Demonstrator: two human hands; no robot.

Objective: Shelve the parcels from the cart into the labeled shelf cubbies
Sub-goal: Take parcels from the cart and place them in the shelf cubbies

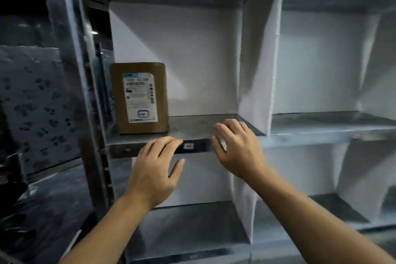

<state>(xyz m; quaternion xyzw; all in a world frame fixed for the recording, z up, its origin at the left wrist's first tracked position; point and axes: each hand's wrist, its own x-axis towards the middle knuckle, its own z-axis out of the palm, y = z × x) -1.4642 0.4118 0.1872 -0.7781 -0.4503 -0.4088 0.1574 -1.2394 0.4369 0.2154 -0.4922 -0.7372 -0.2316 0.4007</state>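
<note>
A brown cardboard parcel (140, 97) with a white shipping label stands upright at the left end of a cubby, on the metal shelf (197, 126). My left hand (156, 169) hovers in front of the shelf's front edge with relaxed fingers, holding nothing, below and right of the parcel. My right hand (237, 148) reaches over the same edge near the cubby's right side, fingers loosely bent, also empty. A small dark label strip (189, 146) on the shelf edge shows between the two hands.
White fabric dividers (259, 66) split the metal rack into cubbies; those to the right (321, 64) and below (192, 180) hold nothing. A metal upright (70, 60) bounds the rack on the left, with dark wrapped goods (32, 100) beyond it.
</note>
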